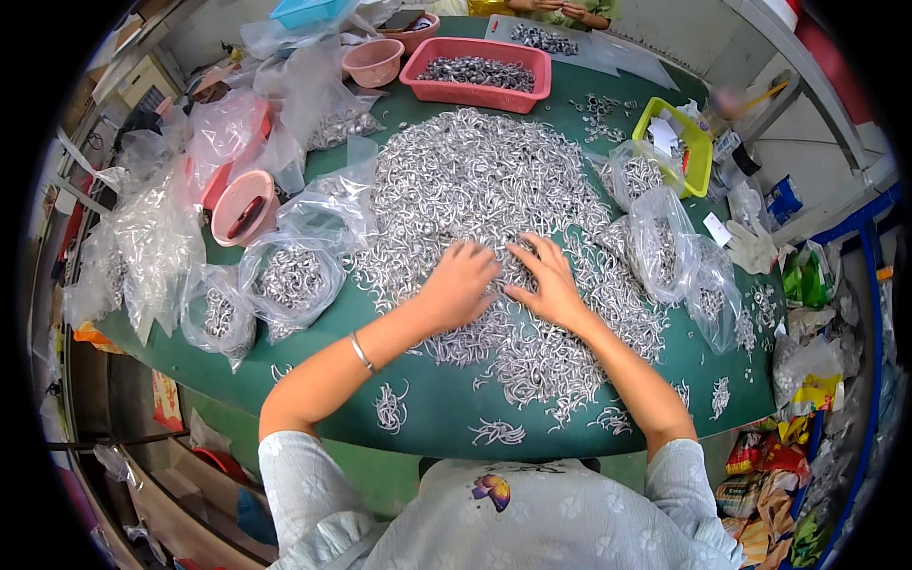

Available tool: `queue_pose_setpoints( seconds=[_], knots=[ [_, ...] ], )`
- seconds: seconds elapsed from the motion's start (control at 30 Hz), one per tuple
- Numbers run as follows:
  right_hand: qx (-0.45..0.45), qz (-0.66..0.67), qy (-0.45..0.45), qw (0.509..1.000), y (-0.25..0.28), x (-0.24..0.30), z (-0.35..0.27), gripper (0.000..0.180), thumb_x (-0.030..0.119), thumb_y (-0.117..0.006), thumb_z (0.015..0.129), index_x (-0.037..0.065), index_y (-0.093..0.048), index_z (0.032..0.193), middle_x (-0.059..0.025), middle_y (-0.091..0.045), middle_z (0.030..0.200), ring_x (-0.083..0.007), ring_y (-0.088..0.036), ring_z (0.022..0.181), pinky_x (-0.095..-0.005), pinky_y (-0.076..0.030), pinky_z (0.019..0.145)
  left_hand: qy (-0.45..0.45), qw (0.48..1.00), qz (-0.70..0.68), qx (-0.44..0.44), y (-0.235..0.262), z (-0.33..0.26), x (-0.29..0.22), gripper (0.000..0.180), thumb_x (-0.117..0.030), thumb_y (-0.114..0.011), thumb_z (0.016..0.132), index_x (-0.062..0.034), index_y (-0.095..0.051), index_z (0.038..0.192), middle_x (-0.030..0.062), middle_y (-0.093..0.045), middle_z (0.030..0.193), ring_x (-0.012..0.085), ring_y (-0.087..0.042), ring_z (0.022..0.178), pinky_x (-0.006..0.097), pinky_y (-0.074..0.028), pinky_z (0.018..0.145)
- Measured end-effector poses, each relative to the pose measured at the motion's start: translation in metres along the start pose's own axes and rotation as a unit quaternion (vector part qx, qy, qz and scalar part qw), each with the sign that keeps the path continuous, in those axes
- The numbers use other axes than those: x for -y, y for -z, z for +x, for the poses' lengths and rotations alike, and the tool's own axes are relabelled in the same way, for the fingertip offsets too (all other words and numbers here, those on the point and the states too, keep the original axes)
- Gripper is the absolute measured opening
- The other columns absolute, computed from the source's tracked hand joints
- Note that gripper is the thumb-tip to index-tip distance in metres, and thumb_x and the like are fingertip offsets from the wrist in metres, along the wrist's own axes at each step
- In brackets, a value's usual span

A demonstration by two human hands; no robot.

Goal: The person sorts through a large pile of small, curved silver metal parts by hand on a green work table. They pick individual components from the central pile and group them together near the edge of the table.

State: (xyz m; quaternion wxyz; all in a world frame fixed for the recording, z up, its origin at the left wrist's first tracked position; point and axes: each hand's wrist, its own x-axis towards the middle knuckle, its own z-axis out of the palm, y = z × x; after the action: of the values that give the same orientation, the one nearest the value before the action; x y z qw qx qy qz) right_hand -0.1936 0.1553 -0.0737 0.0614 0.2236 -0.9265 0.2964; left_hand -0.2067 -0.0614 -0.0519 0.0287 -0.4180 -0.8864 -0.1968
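Note:
A broad heap of small curved silver metal pieces [475,180] covers the middle of the green table. Over its near part is my left hand [461,288], fingers curled inward and slightly blurred; whatever they hold is hidden. Close by on the right, my right hand [548,288] reaches into the pieces with thumb and fingers apart. A narrow gap lies between the two hands. Loose clusters of the same pieces [390,408] lie along the near table edge.
Clear bags of metal pieces [293,277] stand left, and more bags [662,245] right. A pink tub [475,100] of parts sits behind the heap, a yellow-green basket [700,157] at back right. A pink bowl [244,195] holds a red-handled tool. Another person's hands [560,9] show across the table.

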Motion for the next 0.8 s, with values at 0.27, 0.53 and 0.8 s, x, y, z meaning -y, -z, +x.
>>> queue_pose_setpoints(
  seconds=[0.27,0.53,0.8],
  knots=[
    [-0.010,-0.026,-0.005,1.000,0.002,0.008,0.015,0.066,0.031,-0.081,0.070,0.017,-0.057,0.129,-0.0171,-0.039,0.139,-0.0377,-0.036,0.129,-0.0496,-0.032,0.105,0.057,0.990,0.053,-0.118,-0.006,0.003,-0.002,0.057,-0.024,-0.072,0.081,-0.0056,-0.049,0.131,0.0177,-0.044,0.135,0.0416,-0.037,0.129,0.050,-0.035,0.106],
    [0.006,0.018,0.001,1.000,0.002,0.017,-0.019,0.057,0.023,-0.081,0.070,0.015,-0.060,0.123,-0.0175,-0.043,0.134,-0.0365,-0.039,0.126,-0.0511,-0.035,0.102,0.054,0.998,-0.021,-0.011,-0.012,-0.016,-0.002,0.058,-0.028,-0.073,0.080,-0.0053,-0.050,0.128,0.0177,-0.042,0.136,0.0420,-0.035,0.131,0.051,-0.037,0.104],
    [0.029,-0.030,-0.005,0.999,-0.007,0.011,0.003,0.064,0.040,-0.077,0.074,0.018,-0.056,0.130,-0.0107,-0.040,0.142,-0.0363,-0.028,0.137,-0.0548,-0.028,0.105,0.113,0.993,0.023,-0.035,-0.018,-0.012,-0.023,0.068,-0.024,-0.074,0.078,-0.0051,-0.043,0.136,0.0178,-0.040,0.138,0.0390,-0.037,0.129,0.050,-0.036,0.103]
  ],
)
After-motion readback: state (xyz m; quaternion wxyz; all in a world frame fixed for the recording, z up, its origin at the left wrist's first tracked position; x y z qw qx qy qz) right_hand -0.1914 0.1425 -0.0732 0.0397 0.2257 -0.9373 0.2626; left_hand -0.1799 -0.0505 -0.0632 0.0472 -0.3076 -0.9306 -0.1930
